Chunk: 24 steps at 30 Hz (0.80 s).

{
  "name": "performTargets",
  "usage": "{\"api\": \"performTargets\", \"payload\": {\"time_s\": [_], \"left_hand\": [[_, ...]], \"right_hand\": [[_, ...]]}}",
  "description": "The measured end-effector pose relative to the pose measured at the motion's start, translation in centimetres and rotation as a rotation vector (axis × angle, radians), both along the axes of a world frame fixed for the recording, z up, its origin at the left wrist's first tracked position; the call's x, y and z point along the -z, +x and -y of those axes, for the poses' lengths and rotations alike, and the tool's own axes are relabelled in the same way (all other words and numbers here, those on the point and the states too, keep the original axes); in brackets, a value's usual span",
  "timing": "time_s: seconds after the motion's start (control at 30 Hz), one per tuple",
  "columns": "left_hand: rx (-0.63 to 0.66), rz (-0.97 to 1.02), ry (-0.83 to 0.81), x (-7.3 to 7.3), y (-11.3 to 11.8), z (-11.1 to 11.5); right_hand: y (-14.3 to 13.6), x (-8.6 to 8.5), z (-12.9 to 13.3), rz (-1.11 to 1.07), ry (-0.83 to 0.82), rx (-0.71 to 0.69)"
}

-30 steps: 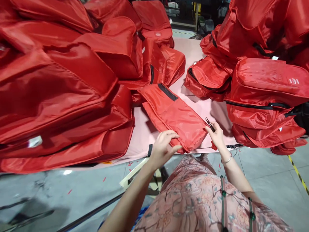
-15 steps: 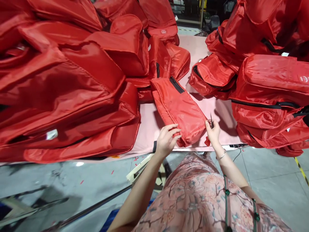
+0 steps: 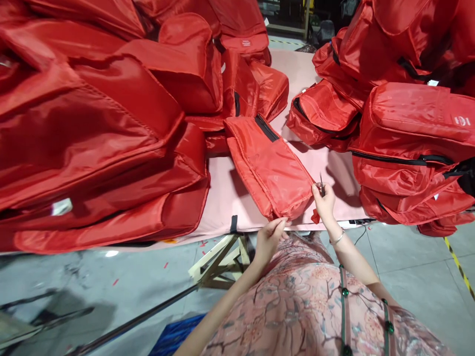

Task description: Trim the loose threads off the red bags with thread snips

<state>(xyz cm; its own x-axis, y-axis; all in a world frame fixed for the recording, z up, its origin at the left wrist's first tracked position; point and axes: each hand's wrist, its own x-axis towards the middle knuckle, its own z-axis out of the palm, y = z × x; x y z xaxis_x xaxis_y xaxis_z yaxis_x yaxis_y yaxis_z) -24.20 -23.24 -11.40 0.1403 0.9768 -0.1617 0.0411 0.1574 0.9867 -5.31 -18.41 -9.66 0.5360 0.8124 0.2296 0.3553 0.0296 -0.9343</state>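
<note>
A flat red bag (image 3: 270, 168) with a black zipper lies on the pink table (image 3: 222, 198), its near end at the table's front edge. My left hand (image 3: 269, 240) pinches the bag's near corner from below. My right hand (image 3: 324, 202) touches the bag's right corner and holds small black thread snips (image 3: 321, 182), their tips pointing up.
Tall heaps of red bags (image 3: 96, 123) fill the left of the table, and more red bags (image 3: 408, 128) are stacked on the right. A wooden table frame (image 3: 218, 262) shows below the edge. Grey floor with yellow-black tape (image 3: 458, 267) lies to the right.
My left hand slid from the top of the bag down to its near corner at the table edge. My right hand, still holding the snips, shifted only slightly.
</note>
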Motion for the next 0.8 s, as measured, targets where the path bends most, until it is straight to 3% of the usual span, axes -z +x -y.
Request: {"api": "performTargets", "payload": {"time_s": [0.07, 0.23, 0.4, 0.57, 0.8], "left_hand": [[-0.03, 0.129, -0.145, 0.2, 1.0, 0.1], [-0.036, 0.256, -0.239, -0.5, 2.3, -0.3], [-0.106, 0.201, -0.186, -0.5, 3.2, -0.4], [-0.007, 0.169, -0.069, 0.3, 2.5, 0.0], [-0.098, 0.193, -0.146, 0.6, 2.5, 0.8]], "right_hand": [[0.0, -0.1, 0.0, 0.006, 0.001, -0.001], [0.0, -0.1, 0.0, 0.004, 0.009, -0.022], [0.5, 0.0, -0.1, 0.01, 0.008, -0.054], [1.4, -0.5, 0.6, 0.035, 0.023, -0.123], [0.0, -0.7, 3.2, 0.006, 0.06, -0.099]]}}
